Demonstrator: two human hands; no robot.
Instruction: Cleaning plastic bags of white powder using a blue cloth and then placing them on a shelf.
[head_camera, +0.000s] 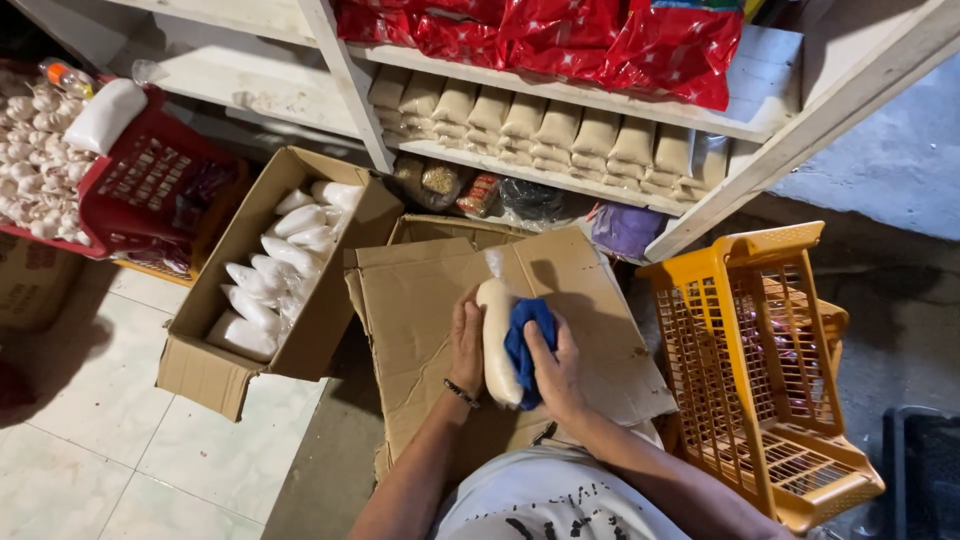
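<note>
Left hand (466, 343) is curled around the near side of a long, tied plastic bag of white grain (497, 335), steadying it upright over a closed cardboard box (440, 300) that serves as the worktop, while the right hand (556, 372) is closed on a blue cloth (524, 350) pressed against the bag's other side. Held only at its middle with its knotted top free, the bag looks liable to slip or sag if the cloth rubs hard, and a thin film of that kind could split at the seam and spill grain over the flap; this is a judgement, as no tear shows. Left of the hands, an open cardboard carton (215, 370) on the tiled floor holds a loose heap of similar white bags (272, 280). To the right an orange plastic crate (760, 370) lies tilted on its side; its contents cannot be made out. At the far left a red basket (150, 180) carries more pale bags and small round pieces. Above, white shelves (600, 105) bear a row of tan packets (560, 125) and red packages (600, 35).
</note>
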